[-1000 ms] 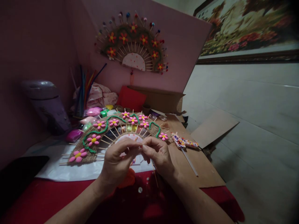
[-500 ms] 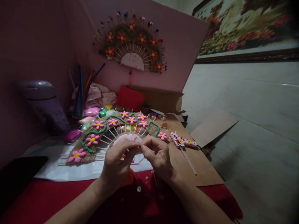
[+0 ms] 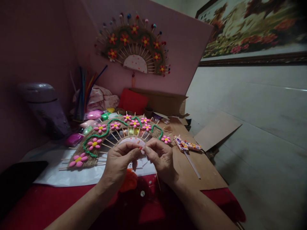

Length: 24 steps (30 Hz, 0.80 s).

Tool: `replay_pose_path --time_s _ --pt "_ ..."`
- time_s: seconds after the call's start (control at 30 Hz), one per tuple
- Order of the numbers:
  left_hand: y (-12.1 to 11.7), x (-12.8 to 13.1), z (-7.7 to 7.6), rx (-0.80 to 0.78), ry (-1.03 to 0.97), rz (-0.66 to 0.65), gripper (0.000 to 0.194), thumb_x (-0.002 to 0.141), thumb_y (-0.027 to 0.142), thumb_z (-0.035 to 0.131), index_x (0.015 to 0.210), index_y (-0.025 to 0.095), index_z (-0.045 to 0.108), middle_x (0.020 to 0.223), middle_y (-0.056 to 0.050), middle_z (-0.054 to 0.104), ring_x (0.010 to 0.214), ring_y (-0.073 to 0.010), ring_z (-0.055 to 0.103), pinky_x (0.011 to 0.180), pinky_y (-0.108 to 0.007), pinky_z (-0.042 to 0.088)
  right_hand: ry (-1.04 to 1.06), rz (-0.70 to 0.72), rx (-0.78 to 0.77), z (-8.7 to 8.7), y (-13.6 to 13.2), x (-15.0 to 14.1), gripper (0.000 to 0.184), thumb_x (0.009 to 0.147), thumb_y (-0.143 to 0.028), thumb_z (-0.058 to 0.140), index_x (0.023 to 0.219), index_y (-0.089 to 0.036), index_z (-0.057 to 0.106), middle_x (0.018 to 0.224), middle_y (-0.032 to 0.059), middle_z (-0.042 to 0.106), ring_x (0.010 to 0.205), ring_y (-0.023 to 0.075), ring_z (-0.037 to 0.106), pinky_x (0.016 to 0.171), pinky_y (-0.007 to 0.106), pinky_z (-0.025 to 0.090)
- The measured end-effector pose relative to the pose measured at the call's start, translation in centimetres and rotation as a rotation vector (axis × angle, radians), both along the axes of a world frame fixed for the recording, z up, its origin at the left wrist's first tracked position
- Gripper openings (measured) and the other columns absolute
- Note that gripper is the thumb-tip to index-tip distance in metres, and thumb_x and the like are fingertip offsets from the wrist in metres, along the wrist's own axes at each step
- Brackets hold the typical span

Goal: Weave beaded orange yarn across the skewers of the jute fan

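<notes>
My left hand [image 3: 120, 159] is pinched shut, with a tiny red piece [image 3: 140, 148], perhaps a bead, at its fingertips. Close against it, my right hand [image 3: 160, 159] is also closed in a pinch; what its fingers grip is too small to make out. Both hands hover over the near edge of a fan-shaped craft [image 3: 80, 145] of twine and thin sticks. Pink clay flowers [image 3: 94, 143] and a green wavy cord [image 3: 107, 127] decorate it. Beneath my left hand lies a bundle of orange yarn [image 3: 129, 181], partly hidden.
Cardboard [image 3: 203, 172] at the right carries a utility knife [image 3: 192, 164] beside floral-patterned pieces [image 3: 183, 143]. Behind the fan are bagged clay packs [image 3: 94, 114] and pipe cleaners [image 3: 83, 92]. A purple flask [image 3: 46, 108] stands left. A finished fan [image 3: 135, 62] hangs on the pink board.
My left hand's fingertips have shifted slightly, and the red piece now shows between the hands. More of the orange yarn is visible. The view has moved a little.
</notes>
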<state>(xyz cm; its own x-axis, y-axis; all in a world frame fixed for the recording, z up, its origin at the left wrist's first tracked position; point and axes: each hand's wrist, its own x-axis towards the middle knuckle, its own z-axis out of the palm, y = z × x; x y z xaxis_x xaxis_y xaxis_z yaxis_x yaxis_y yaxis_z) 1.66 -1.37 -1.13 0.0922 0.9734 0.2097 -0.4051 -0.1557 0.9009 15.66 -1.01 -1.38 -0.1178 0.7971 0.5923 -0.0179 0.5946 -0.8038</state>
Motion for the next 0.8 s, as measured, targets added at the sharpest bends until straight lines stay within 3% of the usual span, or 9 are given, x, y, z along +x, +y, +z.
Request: replay_pose_path --time_s 0.13,0.23,0.37,0.43,0.5,0.53,0.57,0.7,0.8 --pt "0.0 -0.2 -0.2 0.0 -0.01 0.005 0.01 0.067 0.023 0.076 0.067 0.015 0.071 0.057 -0.001 0.066 0.043 -0.0073 0.052 0.037 -0.015 0.041 0.041 -0.063 -0.025 0.1 0.5 -0.1 0.018 0.084 -0.027 0.057 0.069 -0.017 0.056 0.062 -0.0035 0.049 0.055 0.0085 0.044 0.051 0.022 0.037" --pt "0.0 -0.2 -0.3 0.003 0.011 0.019 0.009 0.068 0.023 0.075 0.067 0.015 0.071 0.055 0.0 0.064 0.041 -0.0067 0.051 0.037 -0.016 0.041 0.095 -0.131 -0.121 1.3 1.2 1.2 0.017 0.083 -0.03 0.058 0.073 -0.017 0.057 0.057 -0.0052 0.047 0.048 0.0074 0.042 0.044 0.02 0.034" --pt "0.0 -0.2 -0.1 -0.001 0.034 0.026 0.008 0.069 0.022 0.073 0.066 0.015 0.07 0.055 0.0 0.064 0.041 -0.0065 0.05 0.036 -0.015 0.04 0.033 -0.377 -0.189 3.6 2.1 7.0 0.018 0.081 -0.034 0.055 0.087 -0.018 0.058 0.067 -0.002 0.055 0.051 0.01 0.05 0.041 0.019 0.037" --pt "0.0 -0.2 0.0 -0.007 0.04 0.023 0.007 0.069 0.021 0.072 0.067 0.015 0.07 0.056 0.0 0.064 0.042 -0.0064 0.051 0.037 -0.015 0.039 -0.164 -0.57 -0.184 4.1 2.5 11.0 0.022 0.085 -0.033 0.046 0.094 -0.017 0.058 0.077 0.0025 0.059 0.063 0.0138 0.057 0.048 0.023 0.044" --pt "-0.1 -0.4 0.0 -0.006 0.047 0.013 0.007 0.07 0.021 0.072 0.067 0.015 0.069 0.056 0.0 0.064 0.042 -0.0062 0.051 0.038 -0.015 0.039 -0.578 -0.723 -0.233 3.7 2.9 14.7 0.025 0.084 -0.023 0.042 0.1 -0.015 0.059 0.097 0.0091 0.062 0.083 0.0179 0.06 0.064 0.028 0.05" --pt "-0.1 -0.4 -0.1 -0.004 0.053 0.008 0.007 0.07 0.021 0.072 0.067 0.015 0.069 0.056 0.001 0.064 0.042 -0.006 0.051 0.038 -0.015 0.039 -0.859 -0.722 -0.28 3.2 2.9 16.2 0.028 0.081 -0.019 0.044 0.104 -0.014 0.059 0.106 0.0115 0.061 0.093 0.0194 0.059 0.075 0.03 0.049" --pt "-0.1 -0.5 -0.1 -0.003 0.059 0.005 0.007 0.07 0.021 0.071 0.067 0.015 0.069 0.056 0.001 0.064 0.042 -0.0059 0.051 0.038 -0.015 0.039 -0.949 -0.705 -0.315 2.5 3.0 17.3 0.029 0.077 -0.016 0.05 0.103 -0.012 0.061 0.109 0.0142 0.061 0.097 0.0224 0.058 0.082 0.034 0.046" --pt "-0.2 -0.5 -0.1 -0.004 0.08 0.009 0.007 0.07 0.022 0.071 0.067 0.015 0.069 0.055 0.001 0.063 0.041 -0.0055 0.05 0.038 -0.015 0.038 -1.102 -0.627 -0.352 -0.4 3.3 18.8 0.035 0.069 -0.011 0.059 0.103 -0.015 0.064 0.108 0.0135 0.063 0.102 0.0283 0.054 0.088 0.039 0.039" --pt "-0.2 -0.3 0.2 0.002 0.098 0.027 0.009 0.069 0.022 0.071 0.066 0.015 0.068 0.054 0.001 0.062 0.04 -0.0056 0.048 0.037 -0.015 0.037 -1.116 -0.611 -0.341 -1.8 3.8 18.5 0.032 0.072 -0.012 0.057 0.103 -0.014 0.064 0.107 0.015 0.062 0.102 0.0301 0.053 0.086 0.04 0.036"
